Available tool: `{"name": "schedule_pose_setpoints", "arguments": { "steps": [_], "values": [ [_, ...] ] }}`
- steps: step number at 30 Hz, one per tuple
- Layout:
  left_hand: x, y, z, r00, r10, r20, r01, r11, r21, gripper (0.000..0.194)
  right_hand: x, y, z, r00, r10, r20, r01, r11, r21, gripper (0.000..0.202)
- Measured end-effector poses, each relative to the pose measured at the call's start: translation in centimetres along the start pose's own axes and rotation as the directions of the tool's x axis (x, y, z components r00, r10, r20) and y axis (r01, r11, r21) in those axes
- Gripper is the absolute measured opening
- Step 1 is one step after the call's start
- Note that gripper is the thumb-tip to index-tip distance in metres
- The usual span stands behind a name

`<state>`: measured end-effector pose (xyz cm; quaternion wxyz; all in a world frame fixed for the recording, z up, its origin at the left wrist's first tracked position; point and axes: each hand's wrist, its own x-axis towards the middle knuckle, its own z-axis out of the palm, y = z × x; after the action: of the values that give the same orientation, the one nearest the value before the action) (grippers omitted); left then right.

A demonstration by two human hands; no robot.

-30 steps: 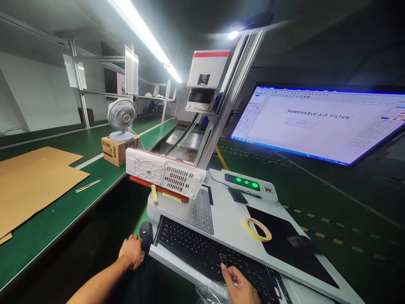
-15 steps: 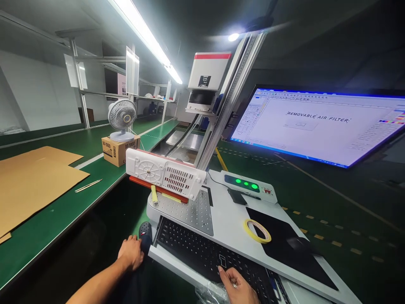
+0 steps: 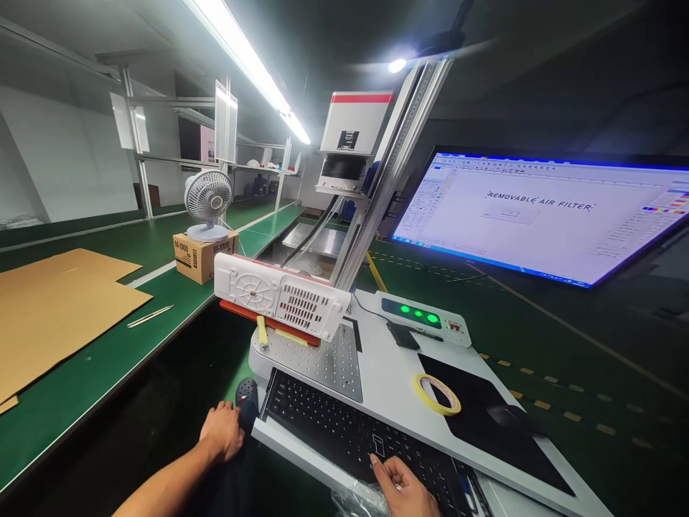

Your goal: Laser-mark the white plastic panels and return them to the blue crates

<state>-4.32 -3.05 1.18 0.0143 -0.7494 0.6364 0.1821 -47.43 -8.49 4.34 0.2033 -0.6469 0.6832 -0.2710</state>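
Observation:
My left hand (image 3: 222, 431) lies on a dark-clothed leg beside a dark shoe (image 3: 246, 391). Its fingers drape over the leg, tips partly hidden, and hold nothing that I can see. Over the front of a black keyboard (image 3: 323, 413) is my right hand (image 3: 405, 487), fingers curled in and thumb pointing forward. Whatever it may hold is hidden. Crumpled clear plastic (image 3: 358, 499) shows just left of it. Beyond the keyboard, a white vented plastic panel (image 3: 280, 296) leans on a red support (image 3: 269, 323) above a perforated metal plate (image 3: 315, 362).
A marking machine head (image 3: 355, 129) hangs on a metal column. To the right are a monitor (image 3: 543, 215), a yellow tape roll (image 3: 430, 393), a black mouse (image 3: 517, 418) and a control box with green lights (image 3: 420, 314). Cardboard (image 3: 64, 309) and a fan (image 3: 209, 197) occupy the green bench.

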Motion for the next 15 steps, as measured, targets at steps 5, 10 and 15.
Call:
{"name": "schedule_pose_setpoints", "arguments": {
  "steps": [5, 10, 15],
  "values": [
    [0.0, -0.1, 0.0, 1.0, 0.006, 0.013, -0.006, 1.0, 0.0, 0.053, -0.5, -1.9, -1.6, 0.997, 0.002, 0.076, 0.0, 1.0, -0.024, 0.062],
    [-0.2, 0.0, -0.1, 1.0, 0.008, 0.005, -0.008, 1.0, 0.0, 0.047, -0.4, -2.5, -1.9, 0.998, 0.003, 0.06, -0.002, 1.0, -0.014, 0.063],
    [0.0, -0.1, 0.3, 1.0, 0.01, -0.007, -0.01, 1.0, -0.011, 0.046, -0.3, -1.7, -1.5, 0.998, -0.014, 0.058, 0.014, 1.0, 0.007, 0.062]
  ]
}}
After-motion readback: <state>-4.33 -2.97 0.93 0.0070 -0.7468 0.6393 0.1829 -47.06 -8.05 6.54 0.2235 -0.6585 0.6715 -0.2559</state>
